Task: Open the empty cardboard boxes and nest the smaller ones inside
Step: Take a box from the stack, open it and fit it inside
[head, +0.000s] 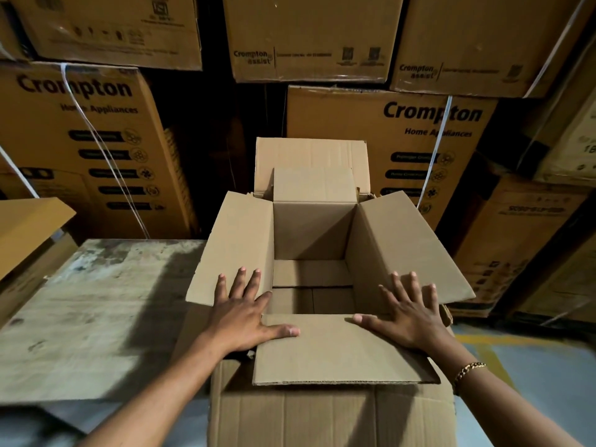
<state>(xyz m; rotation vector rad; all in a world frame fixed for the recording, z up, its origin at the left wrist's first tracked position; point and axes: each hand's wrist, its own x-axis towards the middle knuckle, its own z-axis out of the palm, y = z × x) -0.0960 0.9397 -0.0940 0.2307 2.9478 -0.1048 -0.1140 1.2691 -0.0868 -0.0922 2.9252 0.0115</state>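
Note:
A plain brown cardboard box (332, 414) stands open in front of me, and a smaller open box (312, 233) sits nested inside it, empty. The smaller box's four flaps are spread outward. My left hand (243, 314) lies flat with spread fingers on the left flap (237, 240), its thumb on the near flap (342, 350). My right hand (408, 309) lies flat on the right flap (409, 243), thumb also touching the near flap. The far flaps of both boxes stand upright behind.
A worn wooden table top (93, 317) lies to the left of the box. Stacks of printed Crompton cartons (380, 137) fill the back and both sides. A tan box corner (29, 227) juts in at far left. Grey floor with yellow lines (490, 343) shows at right.

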